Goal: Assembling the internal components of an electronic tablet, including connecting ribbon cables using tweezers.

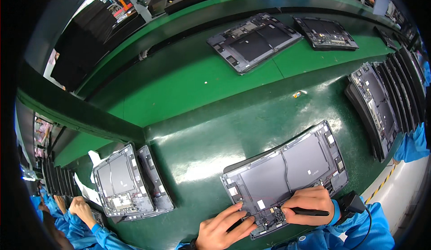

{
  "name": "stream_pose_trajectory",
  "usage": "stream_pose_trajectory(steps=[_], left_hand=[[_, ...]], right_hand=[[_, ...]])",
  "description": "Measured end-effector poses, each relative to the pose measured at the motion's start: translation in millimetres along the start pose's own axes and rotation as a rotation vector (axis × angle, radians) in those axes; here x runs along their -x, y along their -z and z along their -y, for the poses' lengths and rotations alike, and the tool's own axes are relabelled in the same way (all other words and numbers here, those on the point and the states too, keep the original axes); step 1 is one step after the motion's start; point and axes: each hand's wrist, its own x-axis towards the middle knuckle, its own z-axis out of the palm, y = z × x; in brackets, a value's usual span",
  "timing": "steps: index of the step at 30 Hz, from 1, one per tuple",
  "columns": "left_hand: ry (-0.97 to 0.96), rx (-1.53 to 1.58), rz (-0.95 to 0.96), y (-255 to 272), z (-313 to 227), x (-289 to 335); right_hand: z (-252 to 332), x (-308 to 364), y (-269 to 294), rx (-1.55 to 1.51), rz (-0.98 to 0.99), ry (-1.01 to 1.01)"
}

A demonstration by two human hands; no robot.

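An opened tablet point(265, 178), its flat grey batteries and circuit board exposed, lies at an angle on the green bench in front of me. In my right hand point(310, 203) is a slim black pen-like tool point(312, 212), gripped between thumb and fingers. Its tip is hidden near the circuit board point(274, 216) along the tablet's near edge. My left hand point(226, 227) rests on the tablet's near left corner, fingers spread apart. Something dark shows between those fingers, too little to name. Under the tablet's far edge a dark curved panel point(251, 159) sticks out.
Two opened tablets point(132, 182) overlap at the left, near a co-worker's hand point(81, 212). More lie on the raised green shelf point(179, 88). At right, another tablet point(375, 101) leans before a row of upright dark panels point(404, 84), near a blue sleeve point(413, 144).
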Motion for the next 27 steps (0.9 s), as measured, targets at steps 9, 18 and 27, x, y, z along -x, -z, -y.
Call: stream_pose_trajectory(steps=[9,18,27], left_hand=[[0.018,-0.018,0.110,1,5,9],[0.115,0.188,-0.020,4,9,8],[0.193,0.056,0.079,5,42,-14]], right_hand=[[-1,0,2,-0.060,0.021,-0.037],[18,-7,-1,-0.130,-0.019,-0.147],[14,-45,-26,-0.001,0.111,0.044]])
